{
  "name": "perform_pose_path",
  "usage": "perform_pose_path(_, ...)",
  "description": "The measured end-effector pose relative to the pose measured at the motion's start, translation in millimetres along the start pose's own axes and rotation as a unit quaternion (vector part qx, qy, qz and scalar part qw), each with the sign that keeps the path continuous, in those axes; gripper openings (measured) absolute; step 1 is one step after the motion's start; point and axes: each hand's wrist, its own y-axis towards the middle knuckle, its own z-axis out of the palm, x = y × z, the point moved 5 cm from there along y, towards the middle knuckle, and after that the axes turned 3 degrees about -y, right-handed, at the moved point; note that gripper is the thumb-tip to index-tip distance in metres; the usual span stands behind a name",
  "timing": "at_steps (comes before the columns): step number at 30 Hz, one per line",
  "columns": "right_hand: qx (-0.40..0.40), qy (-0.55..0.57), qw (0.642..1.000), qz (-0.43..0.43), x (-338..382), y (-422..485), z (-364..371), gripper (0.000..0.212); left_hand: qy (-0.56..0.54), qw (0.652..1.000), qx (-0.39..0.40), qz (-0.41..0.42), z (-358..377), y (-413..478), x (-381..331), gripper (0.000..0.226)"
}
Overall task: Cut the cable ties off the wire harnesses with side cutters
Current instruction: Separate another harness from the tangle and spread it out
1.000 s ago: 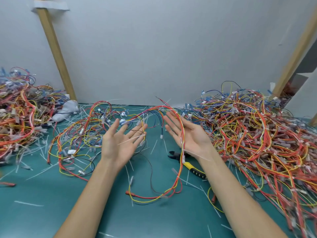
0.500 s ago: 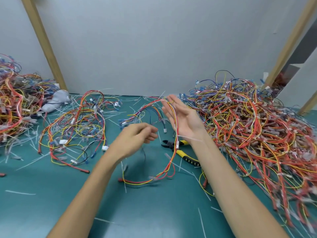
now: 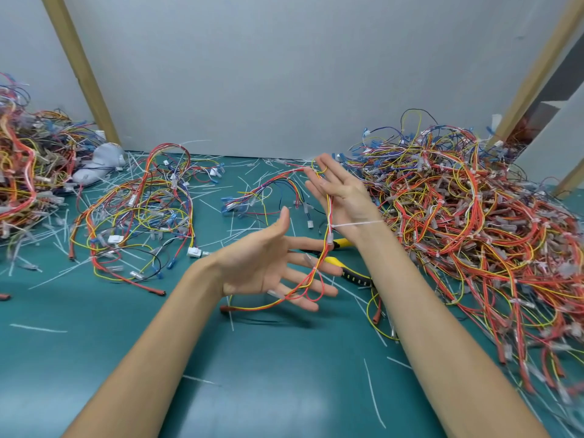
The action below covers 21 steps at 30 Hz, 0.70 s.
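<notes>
Wire harness (image 3: 329,216) of red, yellow and white leads hangs over the right hand (image 3: 344,191), raised above the middle of the green worktop (image 3: 252,358) with its fingers straight and together. The wires run down the palm. A white cable tie (image 3: 357,223) binds them level with the wrist, its tail sticking out sideways. Lower down, the loop crosses the spread, straight fingers of the left hand (image 3: 262,263), palm up and gripping nothing. Side cutters (image 3: 355,276) with yellow and black handles lie on the worktop beneath both hands. A large heap of harnesses (image 3: 474,222) fills the right edge, another heap (image 3: 28,172) the far left corner, and cut tie scraps (image 3: 374,396) lie scattered about.
</notes>
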Motion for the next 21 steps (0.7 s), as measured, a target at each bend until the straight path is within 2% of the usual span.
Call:
perform_pose_path(5,-0.009,-0.071,0.997,-0.021,8.8,-0.5,-7.1,0.059,-0.014,1.0,-0.005,0.015,-3.2,-5.0,-4.5,0.092)
perform_pose_path(13,-0.019,-0.064,0.998,-0.021,24.4,2.6,-20.5,0.06,0.016,0.999,-0.035,-0.033,-15.7,-24.4,-7.1,0.092)
perform_pose_path(19,-0.014,-0.06,0.998,-0.022,25.9,2.5,-16.8,0.057,0.003,0.998,0.032,-0.052,-4.2,-22.8,-6.9,0.094)
perform_pose_path(21,-0.011,-0.072,0.997,-0.025,25.6,0.2,-12.3,0.056,0.011,0.998,0.028,-0.064,-5.2,-21.2,-4.3,0.095)
